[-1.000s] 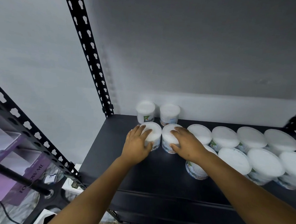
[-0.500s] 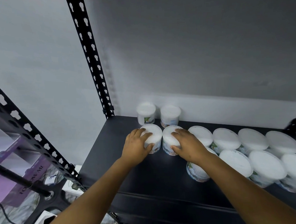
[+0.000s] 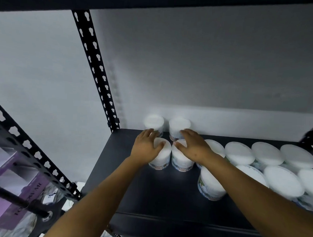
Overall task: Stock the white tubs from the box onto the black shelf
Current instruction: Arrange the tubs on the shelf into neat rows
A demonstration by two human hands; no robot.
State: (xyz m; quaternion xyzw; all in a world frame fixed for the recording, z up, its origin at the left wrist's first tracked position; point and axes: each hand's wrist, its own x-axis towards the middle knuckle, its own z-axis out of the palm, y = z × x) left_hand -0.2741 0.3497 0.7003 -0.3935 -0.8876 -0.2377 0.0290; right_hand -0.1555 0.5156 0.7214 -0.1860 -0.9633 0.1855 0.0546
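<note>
Two small white tubs stand side by side near the left end of the black shelf (image 3: 149,198). My left hand (image 3: 145,148) lies over the left tub (image 3: 162,157), thumb on its lid. My right hand (image 3: 195,148) lies over the right tub (image 3: 181,161). The fingers of both hands are stretched out flat toward two more small tubs (image 3: 154,121) (image 3: 179,123) at the back wall. Several wider white tubs (image 3: 238,154) fill two rows to the right. One of them (image 3: 210,187) sits under my right forearm. No box is in view.
A black perforated upright (image 3: 95,68) stands at the shelf's back left corner, and another rail (image 3: 35,158) runs across the lower left. Purple packaging (image 3: 16,193) sits behind that rail. The shelf above (image 3: 156,1) limits the height. A grey wall closes the back.
Both hands have slid forward over the two front tubs, and their fingers have straightened toward the back pair. The camera has tilted up slightly.
</note>
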